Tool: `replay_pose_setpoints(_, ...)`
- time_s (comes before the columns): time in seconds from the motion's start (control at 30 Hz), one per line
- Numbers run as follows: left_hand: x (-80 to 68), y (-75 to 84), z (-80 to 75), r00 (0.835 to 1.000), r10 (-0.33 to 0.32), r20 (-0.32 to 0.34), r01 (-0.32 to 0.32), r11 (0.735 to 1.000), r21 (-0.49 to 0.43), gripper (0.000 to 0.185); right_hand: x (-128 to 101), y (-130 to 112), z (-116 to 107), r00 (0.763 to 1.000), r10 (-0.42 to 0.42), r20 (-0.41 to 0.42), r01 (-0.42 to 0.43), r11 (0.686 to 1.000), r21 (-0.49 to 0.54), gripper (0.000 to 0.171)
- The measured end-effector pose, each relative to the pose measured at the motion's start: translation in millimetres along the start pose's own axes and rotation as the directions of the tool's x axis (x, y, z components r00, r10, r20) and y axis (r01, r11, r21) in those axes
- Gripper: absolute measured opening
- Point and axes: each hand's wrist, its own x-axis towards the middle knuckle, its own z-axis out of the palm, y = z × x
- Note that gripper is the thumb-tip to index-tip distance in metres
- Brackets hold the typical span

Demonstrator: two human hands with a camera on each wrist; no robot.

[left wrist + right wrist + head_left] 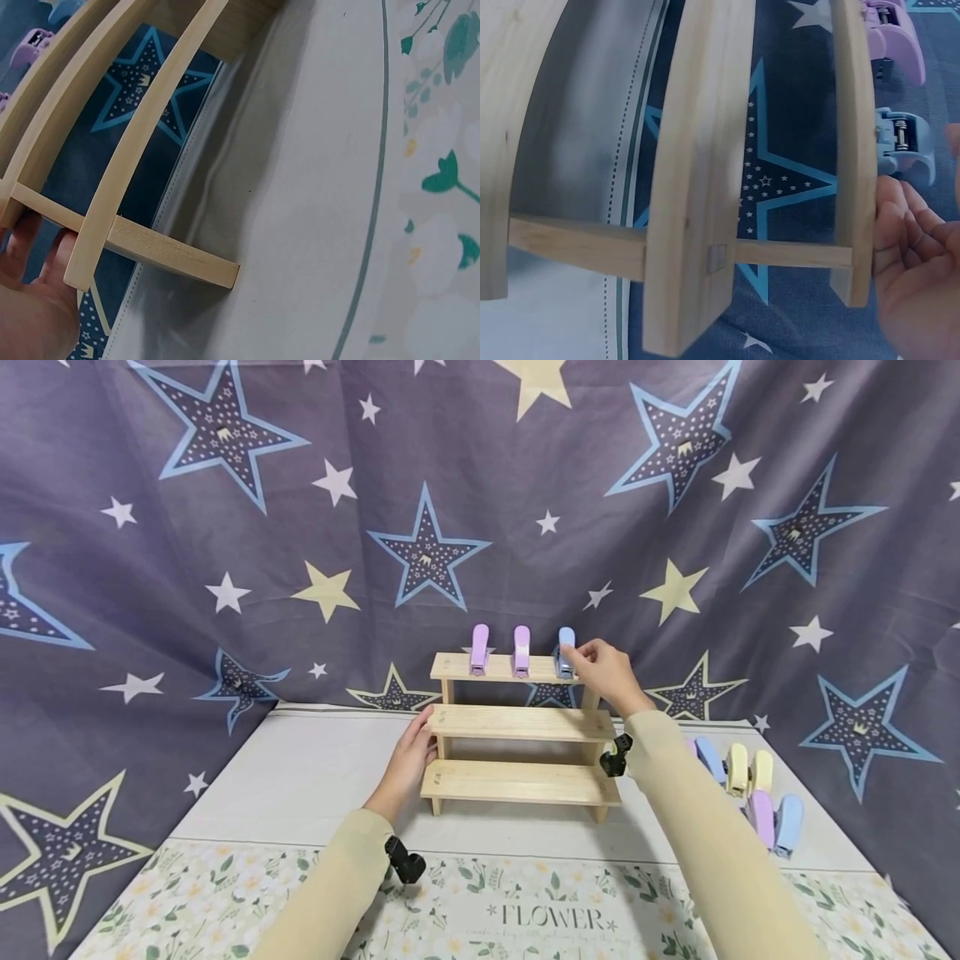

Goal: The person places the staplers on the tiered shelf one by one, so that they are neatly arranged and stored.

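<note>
A three-tier wooden display stand (525,721) stands on the table. My left hand (408,750) holds its left end at the middle tier; in the left wrist view the fingers (56,259) reach in behind the side bar. On the top tier two purple staplers (480,649) stand upright, apart from each other. To their right is a blue stapler (566,639), its base on the same board. My right hand (606,672) pinches this blue stapler from its right side. In the right wrist view the fingers (907,206) lie against its lower edge, by the board's end.
Several more staplers in purple, blue and yellow (761,772) lie on the table to the right, partly behind my right sleeve. A star-printed curtain (525,485) hangs close behind the stand. A flower-patterned mat (555,902) covers the near part of the table.
</note>
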Motion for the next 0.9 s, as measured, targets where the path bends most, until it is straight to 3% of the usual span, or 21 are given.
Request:
replay_pose_setpoints(0.37,0.4,-1.3,2.4,1.000,0.004,0.000,-0.004,1.000,0.003,0.048,-22.4,18.0,-33.4,0.992,-0.052,0.111,0.056,0.998,-0.030,0.049)
replay_pose_setpoints(0.9,-2.7,4.5,0.8,1.000,0.010,0.008,-0.009,0.999,-0.045,0.048,-55.5,71.7,-76.9,0.976,-0.004,0.218,0.034,0.990,-0.134,0.043)
